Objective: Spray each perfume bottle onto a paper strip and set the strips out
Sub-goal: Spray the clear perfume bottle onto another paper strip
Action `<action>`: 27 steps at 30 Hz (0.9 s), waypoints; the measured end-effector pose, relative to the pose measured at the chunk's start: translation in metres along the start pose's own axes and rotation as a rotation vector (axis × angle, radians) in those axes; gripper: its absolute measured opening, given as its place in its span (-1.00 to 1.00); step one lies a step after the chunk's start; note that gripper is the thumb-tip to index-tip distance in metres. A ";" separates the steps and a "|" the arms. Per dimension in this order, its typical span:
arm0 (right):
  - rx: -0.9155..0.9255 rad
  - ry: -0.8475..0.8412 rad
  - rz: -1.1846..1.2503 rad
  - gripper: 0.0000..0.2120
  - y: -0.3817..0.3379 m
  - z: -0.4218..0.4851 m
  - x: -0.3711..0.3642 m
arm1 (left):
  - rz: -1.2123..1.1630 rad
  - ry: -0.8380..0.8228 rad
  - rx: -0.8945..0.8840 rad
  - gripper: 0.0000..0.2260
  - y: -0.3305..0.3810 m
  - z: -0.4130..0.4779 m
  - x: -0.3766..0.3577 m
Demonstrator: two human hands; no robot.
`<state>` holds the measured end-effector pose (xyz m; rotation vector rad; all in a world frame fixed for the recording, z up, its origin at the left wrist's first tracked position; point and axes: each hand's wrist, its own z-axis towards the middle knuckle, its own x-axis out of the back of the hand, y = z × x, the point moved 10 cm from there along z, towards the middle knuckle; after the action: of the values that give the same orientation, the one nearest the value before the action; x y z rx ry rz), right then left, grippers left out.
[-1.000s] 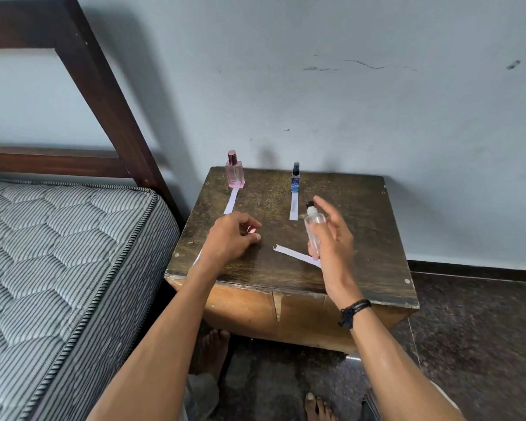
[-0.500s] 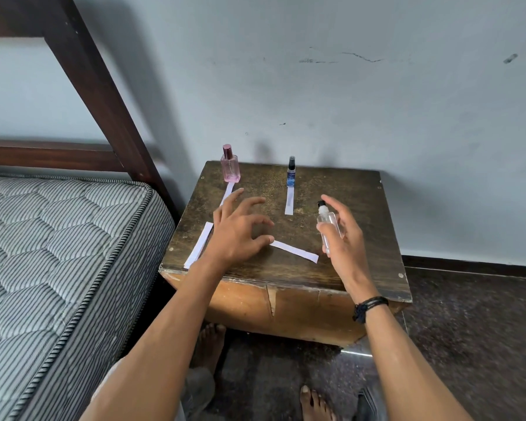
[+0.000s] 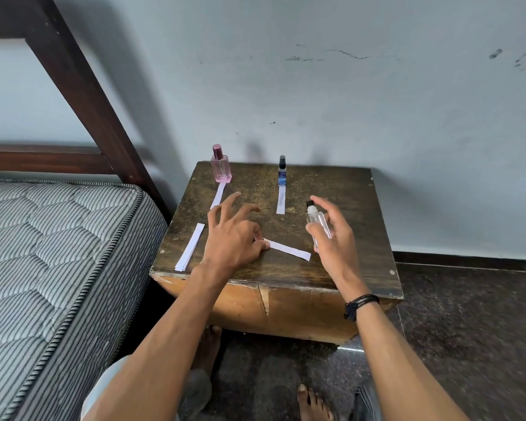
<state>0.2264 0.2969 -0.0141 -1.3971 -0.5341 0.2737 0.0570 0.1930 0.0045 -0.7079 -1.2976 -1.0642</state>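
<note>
In the head view, a dark wooden bedside table (image 3: 331, 183) fills the middle of the frame. The right hand (image 3: 336, 238), right of centre, grips a clear spray bottle (image 3: 316, 220) upright, thumb and fingers closed around its body, forefinger raised over the black nozzle. Left of it, the left hand (image 3: 234, 235) pinches the near end of a loose paper strip (image 3: 290, 250) between thumb and forefinger, its other fingers spread apart above the tabletop. At the table's upper edge stand a pink perfume bottle (image 3: 221, 165) and a small blue spray bottle (image 3: 282, 171), each with a white strip (image 3: 218, 194) or second strip (image 3: 281, 200) laid just below it. A stack of spare strips (image 3: 190, 247) lies at the table's left edge, beside a striped mattress (image 3: 43, 253).
</note>
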 end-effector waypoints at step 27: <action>0.128 -0.229 -0.295 -0.55 0.000 -0.003 -0.032 | -0.826 0.036 0.254 -0.86 -0.032 0.007 0.008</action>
<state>0.2000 0.2789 -0.0203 -1.1516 -0.8871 0.2260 0.0246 0.1855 0.0089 0.0746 -1.7047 -1.5056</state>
